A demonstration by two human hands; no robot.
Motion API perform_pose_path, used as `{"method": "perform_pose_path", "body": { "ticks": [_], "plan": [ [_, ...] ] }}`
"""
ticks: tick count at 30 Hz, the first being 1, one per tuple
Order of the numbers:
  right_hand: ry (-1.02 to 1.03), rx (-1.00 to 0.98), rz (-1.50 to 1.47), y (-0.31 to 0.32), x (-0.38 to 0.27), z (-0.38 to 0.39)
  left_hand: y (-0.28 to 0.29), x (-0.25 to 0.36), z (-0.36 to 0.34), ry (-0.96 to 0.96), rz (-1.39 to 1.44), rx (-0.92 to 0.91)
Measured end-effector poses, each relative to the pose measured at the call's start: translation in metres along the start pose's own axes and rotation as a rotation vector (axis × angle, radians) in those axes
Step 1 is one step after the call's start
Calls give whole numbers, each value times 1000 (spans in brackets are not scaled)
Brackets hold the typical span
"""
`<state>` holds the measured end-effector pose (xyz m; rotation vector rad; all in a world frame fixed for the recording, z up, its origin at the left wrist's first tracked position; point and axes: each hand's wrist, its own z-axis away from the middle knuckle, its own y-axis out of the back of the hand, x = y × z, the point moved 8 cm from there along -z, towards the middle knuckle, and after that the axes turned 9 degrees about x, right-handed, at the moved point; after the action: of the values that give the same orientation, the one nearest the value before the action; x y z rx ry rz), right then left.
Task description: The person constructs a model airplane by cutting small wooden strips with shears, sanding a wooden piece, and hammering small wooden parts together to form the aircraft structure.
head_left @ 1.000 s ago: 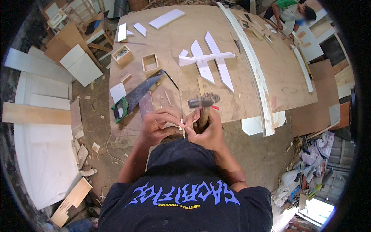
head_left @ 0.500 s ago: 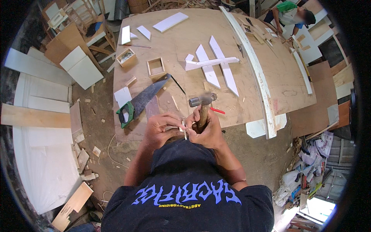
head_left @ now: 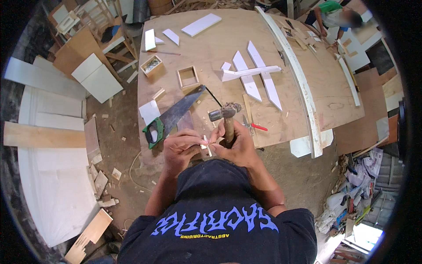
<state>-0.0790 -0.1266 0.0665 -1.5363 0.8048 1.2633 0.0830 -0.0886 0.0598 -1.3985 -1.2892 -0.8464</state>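
Close to my chest, my left hand (head_left: 181,148) is closed, its fingertips pinching a small pale strip of wood (head_left: 207,150). My right hand (head_left: 242,148) is wrapped round the wooden handle of a hammer (head_left: 229,127), which stands head up. The thumb and forefinger of that hand also meet at the strip, and they partly hide it. A handsaw (head_left: 180,108) with a green handle lies on the table just beyond my left hand. Red-handled pliers (head_left: 258,126) rest beyond my right hand, beside a thin wooden stick (head_left: 248,108).
On the plywood table (head_left: 211,48) lie crossed white boards (head_left: 252,75), an open wooden frame (head_left: 188,77) and a small box (head_left: 151,65) of hardware. A long white beam (head_left: 294,75) crosses the right side. Another person (head_left: 332,20) works at the far right.
The whole scene has shifted slightly to the right in view. The hammer head has tilted a little left, and both hands still meet at the small strip.
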Motion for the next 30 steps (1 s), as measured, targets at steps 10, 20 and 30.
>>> {"method": "perform_pose_path", "body": {
  "ticks": [10,20,30],
  "plan": [
    [179,-83,26,14,-13,-14,-15,-1,-4,-133,-57,34],
    [13,-187,-44,54,-21,-30,-54,-20,-16,-6,160,78],
    [40,-212,-133,81,-18,-31,-83,-24,-11,-16,72,179]
  ]
}}
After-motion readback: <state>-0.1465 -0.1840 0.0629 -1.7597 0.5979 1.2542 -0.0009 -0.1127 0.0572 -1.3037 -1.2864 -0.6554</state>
